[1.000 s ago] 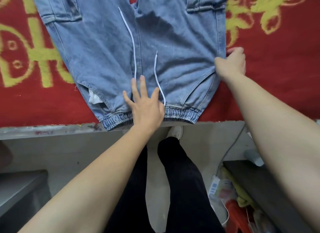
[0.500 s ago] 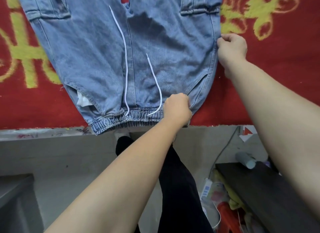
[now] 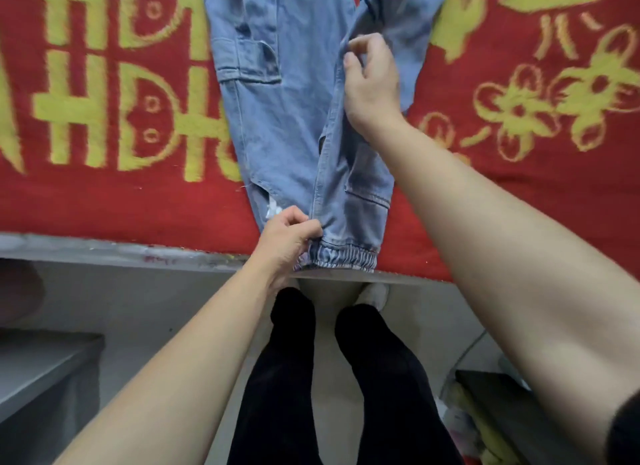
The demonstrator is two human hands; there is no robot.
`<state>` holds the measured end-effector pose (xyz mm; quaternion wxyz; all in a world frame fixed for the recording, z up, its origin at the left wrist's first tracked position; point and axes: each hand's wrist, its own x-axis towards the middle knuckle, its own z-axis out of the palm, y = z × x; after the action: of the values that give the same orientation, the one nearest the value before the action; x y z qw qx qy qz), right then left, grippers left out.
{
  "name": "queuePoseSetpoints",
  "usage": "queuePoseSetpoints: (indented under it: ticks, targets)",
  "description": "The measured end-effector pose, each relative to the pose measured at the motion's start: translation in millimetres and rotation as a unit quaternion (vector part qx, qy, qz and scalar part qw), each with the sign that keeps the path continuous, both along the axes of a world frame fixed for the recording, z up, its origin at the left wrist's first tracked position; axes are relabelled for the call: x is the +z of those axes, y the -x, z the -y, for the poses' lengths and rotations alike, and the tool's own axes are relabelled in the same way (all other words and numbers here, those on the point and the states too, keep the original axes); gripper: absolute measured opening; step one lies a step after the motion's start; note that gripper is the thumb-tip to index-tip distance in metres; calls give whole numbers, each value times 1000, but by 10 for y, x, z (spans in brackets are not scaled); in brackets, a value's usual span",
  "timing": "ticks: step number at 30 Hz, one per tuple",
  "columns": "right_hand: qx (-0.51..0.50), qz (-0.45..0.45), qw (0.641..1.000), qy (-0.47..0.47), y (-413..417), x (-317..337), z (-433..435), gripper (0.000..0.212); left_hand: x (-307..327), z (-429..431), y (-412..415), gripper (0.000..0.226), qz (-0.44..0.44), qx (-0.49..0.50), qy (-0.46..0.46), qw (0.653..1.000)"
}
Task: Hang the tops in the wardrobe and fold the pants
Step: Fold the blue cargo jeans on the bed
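The blue denim pants (image 3: 287, 125) lie folded lengthwise on the red and yellow blanket (image 3: 104, 174), the left hand (image 3: 289, 238) pinched shut on the elastic waistband (image 3: 341, 258) at the near edge and, beyond it, the right hand (image 3: 372, 84) clamped on the folded-over fabric edge.

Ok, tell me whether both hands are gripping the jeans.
Yes, the left hand pinches the jeans at the elastic waistband, and the right hand pinches denim higher up.
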<state>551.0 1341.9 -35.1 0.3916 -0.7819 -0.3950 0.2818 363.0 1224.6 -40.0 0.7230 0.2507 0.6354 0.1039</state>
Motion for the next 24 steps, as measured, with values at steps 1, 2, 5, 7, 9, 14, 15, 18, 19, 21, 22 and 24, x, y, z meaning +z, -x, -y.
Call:
queuePoseSetpoints:
  ticks: [1,2,5,7,9,14,15,18,19,21,22,24]
  targets:
    - [29,5,1000,4,214,-45,-100,18,-28,-27,163,38,-26,9,-10,1000]
    - [59,4,998,14,423,-102,-179,17,-73,-37,318,37,-47,21,-16,999]
    - [139,7,989,43,979,-353,-307,15,-273,18,667,29,-113,22,-8,993]
    - [170,8,983,75,1223,-562,-286,16,-425,103,807,22,-148,9,-9,989]
    - [204,12,972,118,1337,-750,-204,24,-527,170,872,18,-172,-10,-22,985]
    - [327,5,924,198,1238,-779,-67,51,-640,141,876,26,-192,-31,-29,980]
    - [306,14,938,161,1182,-724,-27,46,-635,103,884,27,-192,-45,-23,980]
    - [123,154,980,16,965,-588,215,36,-674,19,940,40,-197,-78,12,977]
    - [46,201,978,17,894,-552,329,40,-661,-9,939,44,-195,-89,16,977]
    - [-89,196,971,100,767,-548,597,60,-656,-56,923,47,-190,-112,15,975]
    - [-122,152,966,167,704,-583,749,68,-656,-75,913,47,-190,-126,11,974]
    - [-98,45,954,279,607,-638,1059,63,-600,-100,876,40,-193,-141,8,971]
